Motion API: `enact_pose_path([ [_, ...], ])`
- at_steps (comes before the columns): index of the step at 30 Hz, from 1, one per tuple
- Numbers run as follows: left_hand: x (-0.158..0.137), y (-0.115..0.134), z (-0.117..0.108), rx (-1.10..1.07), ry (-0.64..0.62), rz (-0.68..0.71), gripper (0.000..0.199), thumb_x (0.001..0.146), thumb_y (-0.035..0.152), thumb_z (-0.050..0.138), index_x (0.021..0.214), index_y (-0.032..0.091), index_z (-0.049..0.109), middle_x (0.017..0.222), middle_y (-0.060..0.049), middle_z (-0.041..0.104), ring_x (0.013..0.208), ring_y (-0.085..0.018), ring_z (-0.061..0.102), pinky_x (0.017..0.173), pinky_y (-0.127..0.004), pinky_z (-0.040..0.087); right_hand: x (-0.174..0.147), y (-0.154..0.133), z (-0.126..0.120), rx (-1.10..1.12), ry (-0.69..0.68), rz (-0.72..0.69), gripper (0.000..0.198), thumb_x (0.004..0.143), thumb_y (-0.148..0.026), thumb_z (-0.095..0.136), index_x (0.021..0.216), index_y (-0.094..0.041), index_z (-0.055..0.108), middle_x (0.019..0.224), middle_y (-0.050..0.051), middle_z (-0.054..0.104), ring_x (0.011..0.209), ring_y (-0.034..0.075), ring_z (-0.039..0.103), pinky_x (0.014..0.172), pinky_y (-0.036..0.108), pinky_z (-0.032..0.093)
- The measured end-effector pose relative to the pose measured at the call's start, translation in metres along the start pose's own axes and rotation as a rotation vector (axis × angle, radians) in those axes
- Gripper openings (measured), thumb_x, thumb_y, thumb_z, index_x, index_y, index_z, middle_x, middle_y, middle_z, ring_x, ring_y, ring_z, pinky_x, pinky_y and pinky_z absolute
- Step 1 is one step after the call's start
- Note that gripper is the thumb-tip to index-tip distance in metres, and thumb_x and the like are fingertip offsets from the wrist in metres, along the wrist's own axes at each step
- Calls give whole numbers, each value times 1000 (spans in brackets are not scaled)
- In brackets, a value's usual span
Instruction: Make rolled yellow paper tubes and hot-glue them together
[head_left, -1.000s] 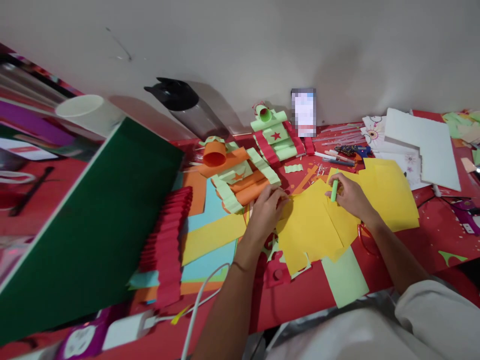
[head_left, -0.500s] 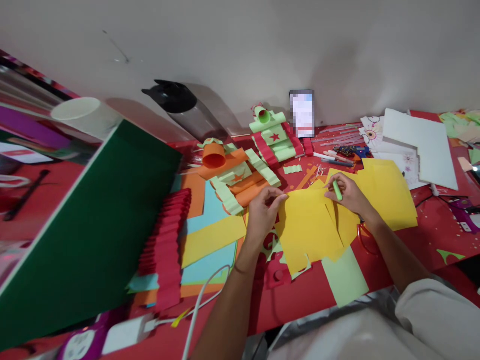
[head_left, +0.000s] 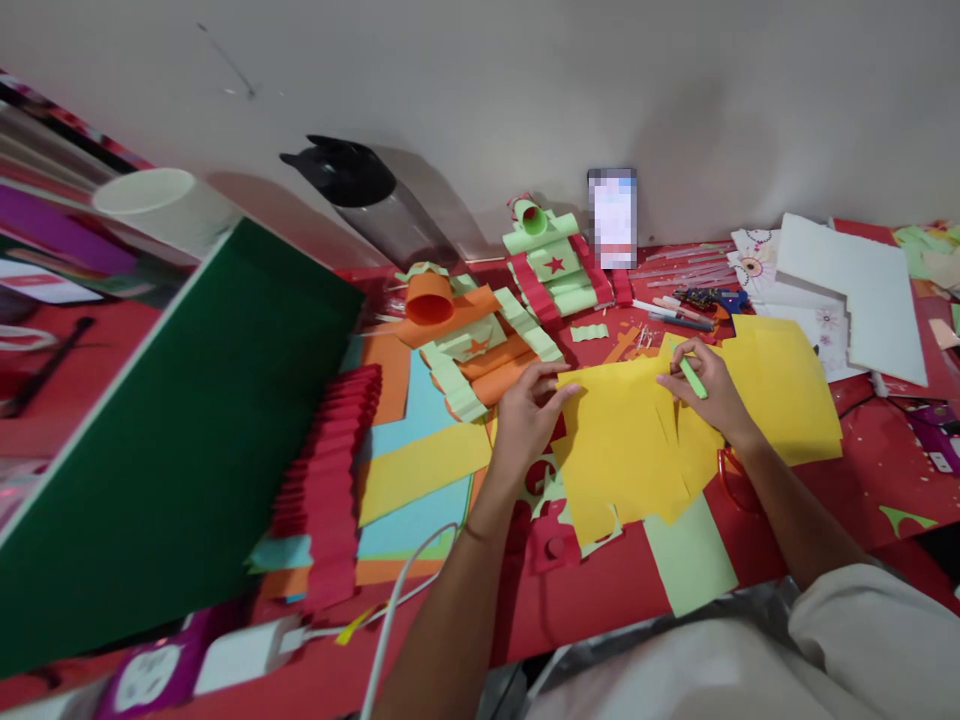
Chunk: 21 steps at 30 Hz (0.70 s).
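- Left hand (head_left: 529, 410): thumb and fingers pinch the upper left corner of a yellow sheet (head_left: 619, 450), presumably to keep its top edge taut and steady.
- Right hand (head_left: 709, 385): fingers are closed around a slim green implement (head_left: 691, 376), tilted, at the sheet's upper right. Its type cannot be determined. Such a grip probably leaves the fingertips free to steady the edge.
- Hands stand apart, the sheet spanning between them.
- Yellow sheet: in front of the person, its lower part overlapping a pale green sheet (head_left: 694, 555), likely for want of free surface.
- Orange-and-green paper model (head_left: 502, 380): just beyond the sheet's upper left corner, apparently set aside from the working area.
- Red loop handle (head_left: 735, 488): right of the sheet, beside the right forearm, seemingly within easy reach; the remainder is hidden.
- Phone (head_left: 615, 220): beyond the sheet, propped upright against the wall (head_left: 480, 100), presumably for viewing.
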<state>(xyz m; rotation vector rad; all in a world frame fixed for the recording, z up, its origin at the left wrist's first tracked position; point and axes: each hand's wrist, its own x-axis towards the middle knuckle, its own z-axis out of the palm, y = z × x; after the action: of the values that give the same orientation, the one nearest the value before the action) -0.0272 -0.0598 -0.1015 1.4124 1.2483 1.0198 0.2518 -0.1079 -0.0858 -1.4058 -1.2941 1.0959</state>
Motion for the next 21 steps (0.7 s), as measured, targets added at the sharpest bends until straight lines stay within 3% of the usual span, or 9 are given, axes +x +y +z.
enact_pose_path([
  [5,0,-4,-3,-57,-109,-112,45,79,53,82,106,19,72,75,0,70,70,-17,66,63,-26,49,3,5,-2,-59,43,-33,38,84,-48,82,98,-29,52,79,-3,56,64,17,59,60,33,52],
  [10,0,-3,-5,-162,-110,-187,56,72,60,88,105,18,73,82,-2,75,76,-18,69,70,-28,56,5,9,-3,-101,63,-45,34,86,-43,81,98,-29,53,77,-3,58,65,18,58,61,32,49],
  [21,0,-1,-5,-167,-139,-171,53,74,66,86,91,18,73,77,0,68,69,-14,60,65,-25,49,7,12,-4,-71,50,-14,31,87,-40,79,100,-29,52,77,-4,55,59,15,51,58,31,47],
])
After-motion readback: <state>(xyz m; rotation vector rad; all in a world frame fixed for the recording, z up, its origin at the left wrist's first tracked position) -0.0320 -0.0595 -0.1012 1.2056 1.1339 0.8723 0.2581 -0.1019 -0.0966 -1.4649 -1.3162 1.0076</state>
